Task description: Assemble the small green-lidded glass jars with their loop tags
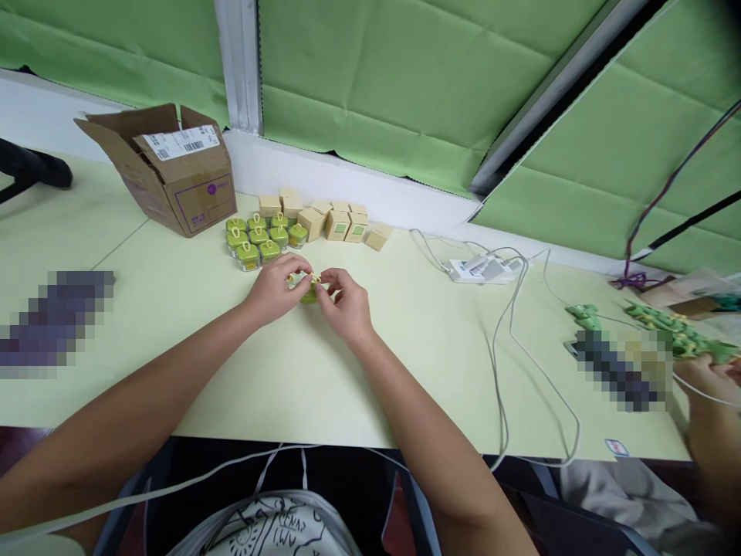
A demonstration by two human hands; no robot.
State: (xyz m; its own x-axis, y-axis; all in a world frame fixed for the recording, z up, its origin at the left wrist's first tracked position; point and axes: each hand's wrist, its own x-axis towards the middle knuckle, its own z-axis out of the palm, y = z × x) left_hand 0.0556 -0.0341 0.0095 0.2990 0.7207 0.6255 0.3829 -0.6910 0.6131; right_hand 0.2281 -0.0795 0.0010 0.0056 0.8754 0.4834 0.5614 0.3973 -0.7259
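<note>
A small green-lidded jar (309, 296) sits on the table between my hands, with a pale yellow loop on top. My left hand (276, 289) has its fingers closed at the jar's left side and top. From the right, the thumb and fingers of my right hand (347, 303) pinch at the same lid. Fingers cover much of the jar, so its body is mostly hidden. Just beyond my left hand stands a cluster of several similar clear jars (248, 257) with green lids and loops. Small tan boxes (336, 225) stand behind and to the right of the cluster.
An open cardboard carton (197, 197) stands at the back left. A white power strip (486, 269) with cables trailing to the table edge lies right. A blurred dark item (63, 320) lies left. Far right, another person's hand (709, 382) is beside green items (683, 332).
</note>
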